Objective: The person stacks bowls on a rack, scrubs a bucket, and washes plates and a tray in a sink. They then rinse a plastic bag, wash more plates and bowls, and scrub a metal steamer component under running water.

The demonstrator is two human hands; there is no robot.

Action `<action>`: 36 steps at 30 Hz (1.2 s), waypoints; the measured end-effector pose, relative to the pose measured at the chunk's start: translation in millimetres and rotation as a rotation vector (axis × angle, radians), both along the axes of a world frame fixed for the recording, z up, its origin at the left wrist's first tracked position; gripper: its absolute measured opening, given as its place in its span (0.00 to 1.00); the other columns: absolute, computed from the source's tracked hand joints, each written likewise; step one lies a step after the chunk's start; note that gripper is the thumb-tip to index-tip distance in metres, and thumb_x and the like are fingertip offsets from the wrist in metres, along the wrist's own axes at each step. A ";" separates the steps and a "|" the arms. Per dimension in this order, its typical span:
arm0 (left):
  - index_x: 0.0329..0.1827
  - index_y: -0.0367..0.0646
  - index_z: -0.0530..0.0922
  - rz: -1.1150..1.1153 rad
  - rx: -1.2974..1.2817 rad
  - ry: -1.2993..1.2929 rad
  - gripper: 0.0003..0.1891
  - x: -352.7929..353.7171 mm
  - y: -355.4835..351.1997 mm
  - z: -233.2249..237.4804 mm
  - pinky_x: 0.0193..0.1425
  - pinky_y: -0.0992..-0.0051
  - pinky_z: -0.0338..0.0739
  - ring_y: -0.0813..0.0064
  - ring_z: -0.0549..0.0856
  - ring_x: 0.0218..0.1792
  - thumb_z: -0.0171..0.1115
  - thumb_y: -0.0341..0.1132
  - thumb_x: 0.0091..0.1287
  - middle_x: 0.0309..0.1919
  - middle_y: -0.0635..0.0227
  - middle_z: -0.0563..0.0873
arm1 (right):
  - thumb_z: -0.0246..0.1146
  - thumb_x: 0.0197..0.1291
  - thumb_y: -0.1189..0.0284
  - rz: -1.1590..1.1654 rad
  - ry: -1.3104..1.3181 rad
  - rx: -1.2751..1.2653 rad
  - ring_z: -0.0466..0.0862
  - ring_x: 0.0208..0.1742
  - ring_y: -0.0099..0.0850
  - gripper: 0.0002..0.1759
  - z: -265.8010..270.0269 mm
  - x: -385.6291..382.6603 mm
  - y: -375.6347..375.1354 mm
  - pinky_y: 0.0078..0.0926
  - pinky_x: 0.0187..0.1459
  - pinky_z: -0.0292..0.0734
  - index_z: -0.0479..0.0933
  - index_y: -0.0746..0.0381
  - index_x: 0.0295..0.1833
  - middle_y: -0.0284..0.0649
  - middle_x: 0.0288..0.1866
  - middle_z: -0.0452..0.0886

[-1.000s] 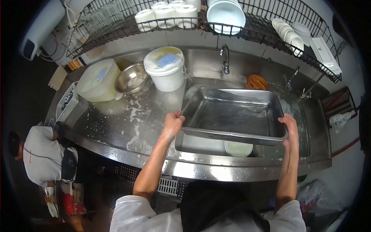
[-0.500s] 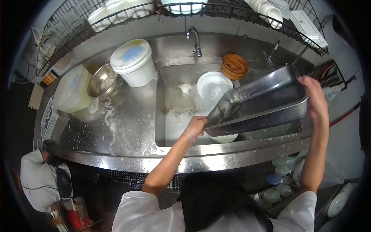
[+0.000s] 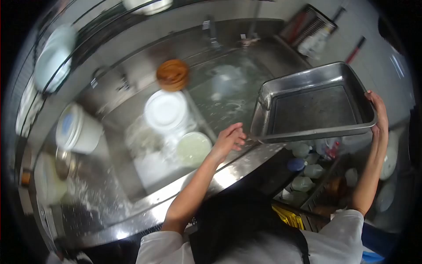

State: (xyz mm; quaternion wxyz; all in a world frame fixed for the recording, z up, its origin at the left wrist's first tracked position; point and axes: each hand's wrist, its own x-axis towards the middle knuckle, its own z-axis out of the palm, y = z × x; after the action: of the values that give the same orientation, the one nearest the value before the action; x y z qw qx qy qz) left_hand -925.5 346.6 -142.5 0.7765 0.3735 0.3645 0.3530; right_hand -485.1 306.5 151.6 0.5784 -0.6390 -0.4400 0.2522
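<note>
Head view: my right hand (image 3: pixel 379 113) is clamping the right end of the metal tray (image 3: pixel 314 108), which is hanging partly beyond the front edge of the steel worktop (image 3: pixel 244 165). My left hand (image 3: pixel 227 143) is hovering near the tray's left corner, that grip apart, fingers loosely curled and seemingly touching nothing (motion is blurring them slightly). With only one side apparently bearing the load, the left end could be sagging and twisting my wrist; smooth, possibly wet metal could be slipping, striking the worktop or the containers (image 3: pixel 303 184) below.
</note>
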 end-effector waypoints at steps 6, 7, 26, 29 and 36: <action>0.60 0.41 0.74 0.007 0.694 0.669 0.20 158.3 59.4 -76.9 0.53 0.67 0.76 0.61 0.82 0.46 0.57 0.31 0.63 0.46 0.61 0.83 | 0.61 0.63 0.63 -0.277 -0.181 -0.001 0.76 0.42 0.20 0.14 -1.1 134.9 -10.2 0.18 0.47 0.69 0.77 0.64 0.43 0.31 0.39 0.78; 0.58 0.40 0.75 -0.002 0.861 0.826 0.19 185.5 68.1 -73.9 0.60 0.63 0.71 0.55 0.77 0.54 0.57 0.32 0.62 0.51 0.55 0.80 | 0.60 0.63 0.63 -0.344 -0.219 0.025 0.75 0.41 0.20 0.13 -3.7 156.8 4.4 0.17 0.46 0.68 0.76 0.64 0.43 0.31 0.38 0.78; 0.71 0.51 0.64 -0.100 1.158 1.397 0.32 462.1 259.1 -80.6 0.72 0.44 0.46 0.50 0.53 0.74 0.52 0.54 0.66 0.74 0.52 0.56 | 0.53 0.58 0.71 -0.330 -1.521 -0.433 0.79 0.53 0.52 0.14 -73.1 587.7 462.4 0.50 0.50 0.74 0.72 0.61 0.49 0.54 0.45 0.80; 0.71 0.51 0.64 -0.131 1.128 1.408 0.32 465.7 260.1 -76.5 0.72 0.44 0.46 0.51 0.54 0.74 0.53 0.53 0.66 0.74 0.52 0.55 | 0.51 0.61 0.73 -0.492 -1.632 -0.210 0.80 0.51 0.51 0.14 -101.4 571.5 482.7 0.50 0.48 0.76 0.72 0.61 0.51 0.50 0.48 0.79; 0.72 0.51 0.63 -0.150 1.080 1.440 0.33 466.9 262.9 -73.7 0.72 0.45 0.46 0.51 0.54 0.74 0.55 0.52 0.65 0.75 0.54 0.54 | 0.48 0.64 0.72 -0.465 -1.749 -0.248 0.80 0.49 0.48 0.13 -139.8 600.9 521.3 0.48 0.48 0.78 0.70 0.60 0.53 0.47 0.46 0.78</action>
State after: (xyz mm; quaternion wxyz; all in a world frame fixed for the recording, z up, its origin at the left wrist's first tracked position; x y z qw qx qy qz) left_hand -458.6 609.5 -216.2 0.1004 0.8407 0.5216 0.1051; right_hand 115.8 827.8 11.8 0.0024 -0.7324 -0.5513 -0.3995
